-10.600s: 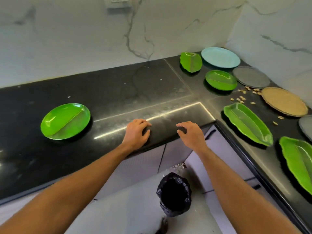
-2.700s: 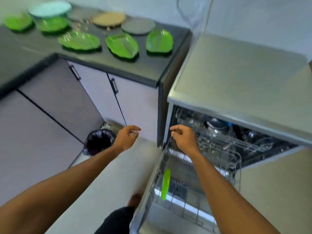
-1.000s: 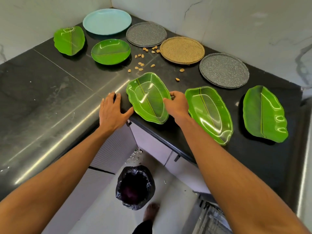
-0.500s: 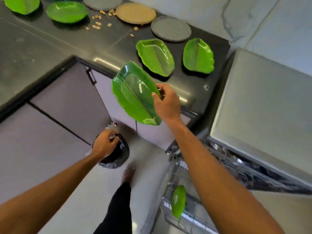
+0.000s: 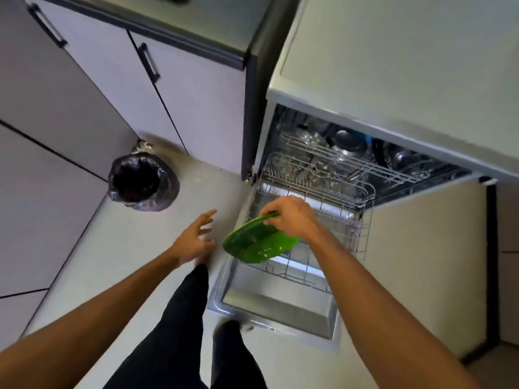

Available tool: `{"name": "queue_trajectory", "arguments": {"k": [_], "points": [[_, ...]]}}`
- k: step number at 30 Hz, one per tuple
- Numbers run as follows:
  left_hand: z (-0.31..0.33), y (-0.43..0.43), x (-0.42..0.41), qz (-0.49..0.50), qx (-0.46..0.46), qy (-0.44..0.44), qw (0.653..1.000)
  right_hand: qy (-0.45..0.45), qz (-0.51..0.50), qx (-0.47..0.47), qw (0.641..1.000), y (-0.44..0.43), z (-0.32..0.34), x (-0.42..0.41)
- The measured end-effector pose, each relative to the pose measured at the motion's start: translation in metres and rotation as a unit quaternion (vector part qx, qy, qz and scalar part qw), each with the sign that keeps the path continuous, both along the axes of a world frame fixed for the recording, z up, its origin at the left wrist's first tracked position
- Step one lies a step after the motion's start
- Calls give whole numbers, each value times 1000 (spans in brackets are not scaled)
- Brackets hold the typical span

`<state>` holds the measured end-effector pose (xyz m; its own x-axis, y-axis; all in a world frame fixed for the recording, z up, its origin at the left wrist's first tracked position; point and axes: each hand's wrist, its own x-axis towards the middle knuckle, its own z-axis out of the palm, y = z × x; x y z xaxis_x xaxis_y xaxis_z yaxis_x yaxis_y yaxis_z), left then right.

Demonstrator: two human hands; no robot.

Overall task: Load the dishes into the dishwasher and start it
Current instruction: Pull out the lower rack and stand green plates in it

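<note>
My right hand (image 5: 290, 217) grips a green leaf-shaped plate (image 5: 258, 241) by its far rim, holding it tilted over the left end of the pulled-out lower rack (image 5: 362, 234) of the open dishwasher (image 5: 393, 66). Its door (image 5: 278, 307) lies folded down in front of my feet. The upper rack (image 5: 337, 164) holds metal pots and glassware. My left hand (image 5: 195, 238) hovers over the floor to the left of the plate, fingers spread, holding nothing.
A bin lined with a black bag (image 5: 143, 181) stands on the floor by the grey cabinets (image 5: 179, 80). The dark countertop edge (image 5: 174, 37) runs along the top left. My legs in dark trousers (image 5: 182, 332) stand beside the door.
My right hand has carried the green plate from beside the counter down to the lower rack. My left hand has left the bin's edge and swung toward the dishwasher. The view tipped downward.
</note>
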<state>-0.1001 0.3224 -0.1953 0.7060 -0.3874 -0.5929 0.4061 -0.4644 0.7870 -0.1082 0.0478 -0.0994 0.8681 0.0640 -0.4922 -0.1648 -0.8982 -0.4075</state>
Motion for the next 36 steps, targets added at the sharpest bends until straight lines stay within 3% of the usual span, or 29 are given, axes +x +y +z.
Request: {"name": "queue_trajectory", "arguments": {"k": [4,6,8,10,11,12,14,17,20,25,30,36], "points": [[-13,-41,-31,-229,91,-45,968,42,-21,60,997,-2,-43,-31],[-22,-56,-46,-256,141,-77,953,25,-59,62,996,-2,-66,-46],[-38,-76,-63,-238,164,-114,950,-91,-127,45,987,-4,-94,-64],[-47,-91,-78,-214,177,-136,951,-187,-278,68,940,1,-114,-84],[-54,-101,-87,-206,186,-135,951,-186,-381,87,901,4,-119,-96],[-61,-111,-95,-195,194,-136,952,-162,-483,107,854,7,-124,-106],[-78,-130,-110,-189,196,-136,953,-28,-608,154,778,14,-149,-122],[-101,-150,-130,-204,172,-144,953,67,-623,218,748,24,-193,-144],[-124,-150,-132,-223,164,-165,947,33,-605,204,769,28,-206,-148],[-146,-142,-121,-250,130,-177,943,16,-544,106,832,18,-203,-125],[-155,-146,-85,-288,44,-74,954,-11,-508,50,860,-7,-206,-107],[-190,-148,-21,-123,155,-108,974,-27,-442,49,895,-38,-237,-92]]}}
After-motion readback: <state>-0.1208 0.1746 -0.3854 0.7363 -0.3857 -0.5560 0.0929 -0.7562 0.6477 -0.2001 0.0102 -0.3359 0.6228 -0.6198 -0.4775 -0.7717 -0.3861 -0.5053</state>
